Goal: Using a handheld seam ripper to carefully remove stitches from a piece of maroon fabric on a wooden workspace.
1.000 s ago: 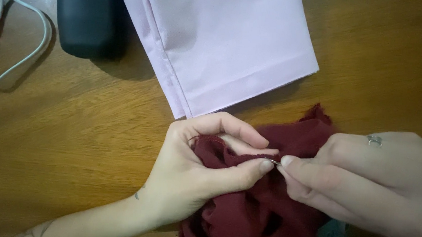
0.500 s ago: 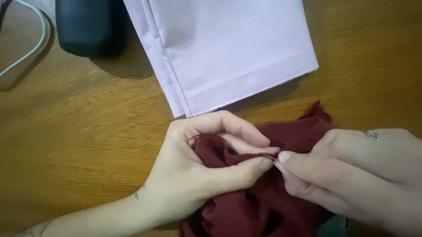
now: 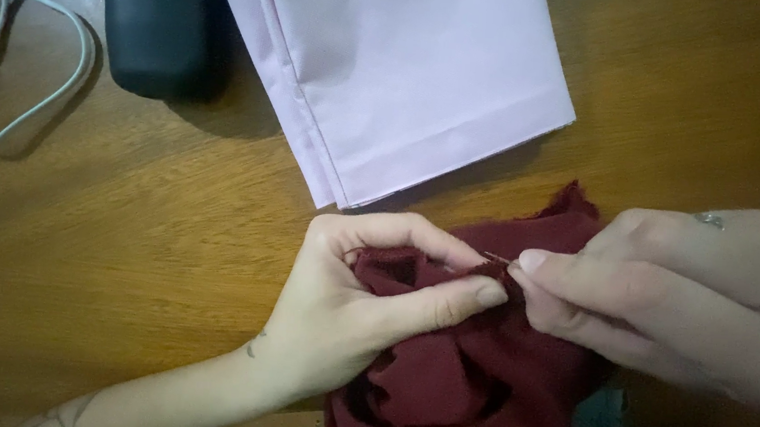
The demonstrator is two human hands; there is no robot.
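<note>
A bunched piece of dark red cloth lies on the wooden surface at about five o'clock in the view. Its upper fold is pinched by the left hand, whose thumb and forefinger are closed narrowly on the folded edge. From three o'clock the right hand is brought in, with its thumb and forefinger pressed together on a thin needle, only the tip of which can be seen against the cloth. A ring is worn on that hand.

At twelve o'clock a folded pale lilac cloth is laid flat, just beside the red one but apart from it. A black case stands at eleven o'clock, and a pale green cord is looped at ten o'clock.

The stitch would best be made with the fold kept taut and flat between the left fingers, so that both layers are caught evenly. The needle should be guided close to the edge and kept clear of the left thumb, which is judged to be at some risk of a prick. Whether thread is in the needle cannot be told.
</note>
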